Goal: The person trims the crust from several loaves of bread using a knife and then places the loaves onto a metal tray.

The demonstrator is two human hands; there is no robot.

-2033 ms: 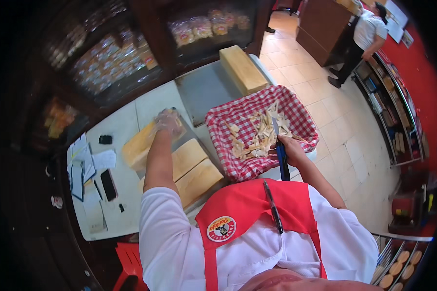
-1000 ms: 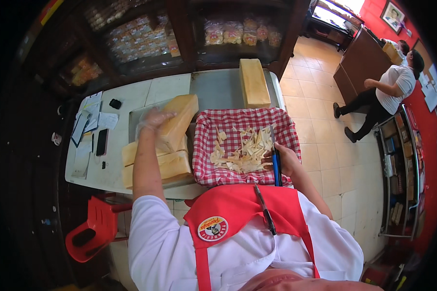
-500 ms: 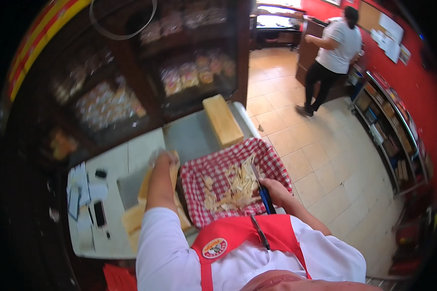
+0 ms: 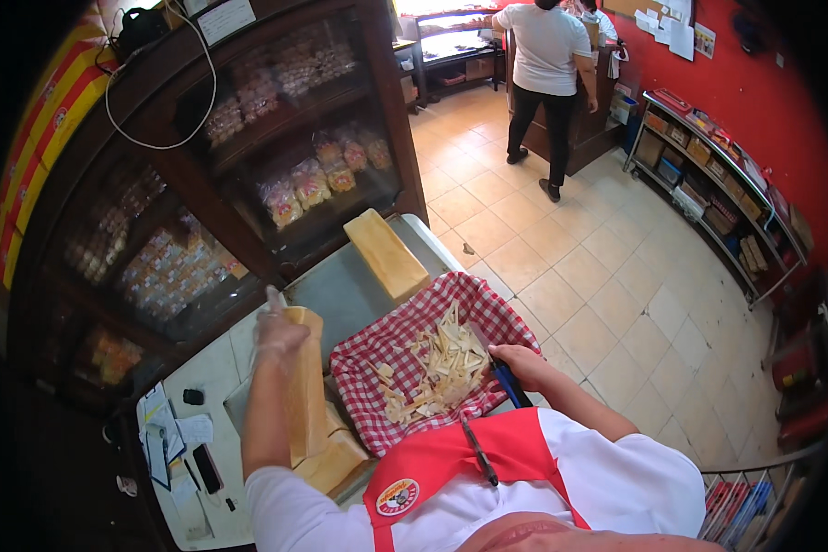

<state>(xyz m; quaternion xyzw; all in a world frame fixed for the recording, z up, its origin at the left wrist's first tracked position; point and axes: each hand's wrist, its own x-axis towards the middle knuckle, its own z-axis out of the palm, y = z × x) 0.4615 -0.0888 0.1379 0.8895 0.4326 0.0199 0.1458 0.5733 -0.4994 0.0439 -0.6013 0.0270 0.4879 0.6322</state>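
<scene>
My left hand (image 4: 281,333), in a clear plastic glove, is closed around the far end of a long bread loaf (image 4: 308,391). That loaf stands on its side, over other loaves (image 4: 336,460) lying near me. In my right hand (image 4: 522,366) is a knife (image 4: 509,382) with a blue handle; its blade is faint against the basket's contents. To the right of the held loaf sits a basket lined with red-and-white checked cloth (image 4: 361,368), with pale strips of bread crust (image 4: 446,363) in it. Another whole loaf (image 4: 386,253) lies beyond the basket.
A white table (image 4: 239,354) carries metal trays, papers (image 4: 193,430), a phone (image 4: 208,469) and a clipboard (image 4: 157,455) on the left. Behind it stands a dark glass-fronted cabinet (image 4: 285,235) of packaged goods. Across the tiled floor, a person (image 4: 547,55) stands by a counter; a shelf rack (image 4: 708,184) lines the red wall.
My left hand has drawn the loaf upright onto its side, and more of it shows. My view has shifted. The person across the room has moved left, and another person shows behind the counter.
</scene>
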